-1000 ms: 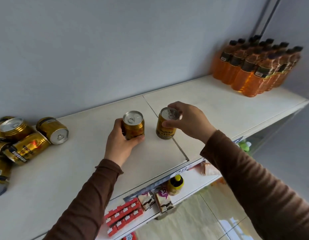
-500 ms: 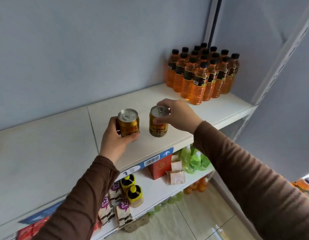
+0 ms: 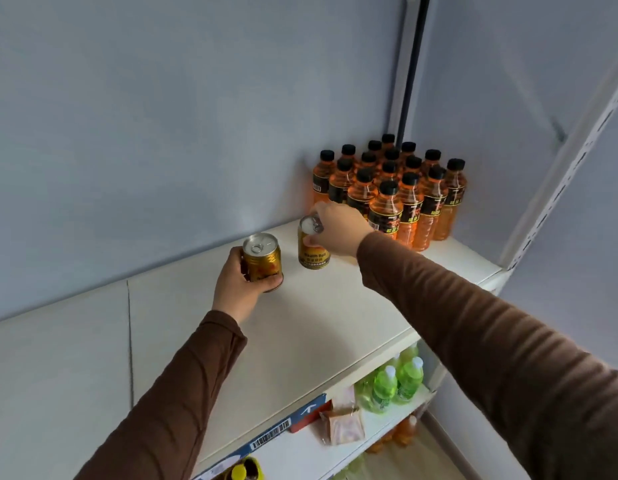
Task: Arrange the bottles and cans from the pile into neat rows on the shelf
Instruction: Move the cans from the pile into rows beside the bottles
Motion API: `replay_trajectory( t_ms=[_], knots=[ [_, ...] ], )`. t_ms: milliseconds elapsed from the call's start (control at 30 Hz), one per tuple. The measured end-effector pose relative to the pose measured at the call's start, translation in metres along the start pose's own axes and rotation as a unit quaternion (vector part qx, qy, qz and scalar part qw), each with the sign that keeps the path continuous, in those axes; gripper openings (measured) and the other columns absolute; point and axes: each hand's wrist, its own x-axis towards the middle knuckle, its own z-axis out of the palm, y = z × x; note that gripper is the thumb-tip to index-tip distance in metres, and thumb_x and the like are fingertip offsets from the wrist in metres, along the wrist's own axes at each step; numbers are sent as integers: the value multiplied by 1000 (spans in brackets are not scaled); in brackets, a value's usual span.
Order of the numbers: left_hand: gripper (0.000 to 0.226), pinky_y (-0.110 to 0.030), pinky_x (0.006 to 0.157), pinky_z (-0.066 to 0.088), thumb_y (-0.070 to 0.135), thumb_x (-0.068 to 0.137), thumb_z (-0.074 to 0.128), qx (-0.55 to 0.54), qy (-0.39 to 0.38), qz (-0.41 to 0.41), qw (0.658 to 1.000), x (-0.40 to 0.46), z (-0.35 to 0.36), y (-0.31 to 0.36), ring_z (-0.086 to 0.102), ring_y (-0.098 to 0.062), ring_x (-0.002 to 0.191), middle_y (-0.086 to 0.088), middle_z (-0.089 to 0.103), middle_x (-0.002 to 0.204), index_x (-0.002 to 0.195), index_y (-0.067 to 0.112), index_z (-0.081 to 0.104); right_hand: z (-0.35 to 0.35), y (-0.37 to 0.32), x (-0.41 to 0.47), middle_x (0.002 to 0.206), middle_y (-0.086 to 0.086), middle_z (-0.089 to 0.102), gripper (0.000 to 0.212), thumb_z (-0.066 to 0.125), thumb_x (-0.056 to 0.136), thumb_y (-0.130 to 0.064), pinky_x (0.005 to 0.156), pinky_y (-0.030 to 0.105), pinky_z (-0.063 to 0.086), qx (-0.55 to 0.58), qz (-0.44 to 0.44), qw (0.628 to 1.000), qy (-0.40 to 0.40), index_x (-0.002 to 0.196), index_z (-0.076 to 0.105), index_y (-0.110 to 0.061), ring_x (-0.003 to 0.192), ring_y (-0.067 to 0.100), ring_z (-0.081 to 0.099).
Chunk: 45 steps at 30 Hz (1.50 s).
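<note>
My left hand (image 3: 239, 285) grips an upright gold can (image 3: 261, 260) from its left side, low over the white shelf (image 3: 182, 341). My right hand (image 3: 337, 228) holds a second gold can (image 3: 311, 251) by its top rim, just left of a block of several orange bottles (image 3: 392, 195) with black caps that stand in rows at the shelf's right end. The two cans are a small gap apart. The pile of loose cans is out of view.
A grey wall runs behind the shelf, and a white perforated upright (image 3: 557, 174) bounds its right end. A lower shelf holds green bottles (image 3: 395, 382), a small packet (image 3: 345, 426) and a yellow-capped item (image 3: 243, 471).
Both hands have carried their cans rightward along the shelf toward the orange bottles. The view has swung right, so the can pile at the left has left the frame.
</note>
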Motion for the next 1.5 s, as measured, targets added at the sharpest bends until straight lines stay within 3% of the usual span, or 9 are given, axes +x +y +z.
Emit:
replay_trajectory(
  t_ms=[233,433,600,733,867,1133,1500],
  knots=[
    [69,-32,91,48,26,65,91,43,3,-9,999,70,24,-11,59,-21,107,-1,63,119,120,20,50,4,-4,78,121,10,61,50,62,90,-41,70,33,42,-133,-15,991,-14,125,54,-7,105,30,62],
    [63,-30,88,45,23,65,91,53,32,-26,998,102,38,-24,58,-20,104,-1,63,116,112,19,49,21,-5,118,124,7,64,38,55,92,-21,71,31,43,-193,-14,980,-55,129,55,-12,110,29,62],
    [65,-34,91,47,25,65,91,52,41,-34,997,116,49,-30,57,-21,107,-2,61,119,115,20,50,25,-1,135,119,7,66,27,52,93,-13,73,35,44,-237,-27,967,-90,117,65,-11,108,30,63],
    [68,-41,98,49,27,67,89,45,37,-32,998,126,54,-32,57,-24,112,-3,61,123,123,20,50,23,4,144,120,8,66,28,53,93,-12,74,36,43,-253,-51,961,-101,118,65,-10,110,31,62],
    [71,-40,97,49,27,67,89,60,30,-19,998,124,56,-36,58,-22,112,-2,61,123,126,22,50,18,8,152,120,8,66,33,66,90,-18,73,37,44,-279,-78,947,-135,121,64,-10,110,31,62],
    [71,-32,92,48,28,67,89,129,57,-3,990,123,61,-42,60,-26,112,-8,65,121,126,15,52,19,20,160,125,8,64,43,68,90,-21,89,38,51,-272,-127,944,-136,130,58,-10,115,30,60],
    [68,-29,88,47,26,64,90,139,80,-12,987,127,72,-37,63,-27,108,-9,67,116,121,14,54,16,21,158,135,10,58,50,66,91,-14,96,41,51,-278,-135,942,-135,138,50,-11,122,31,56]
  ],
)
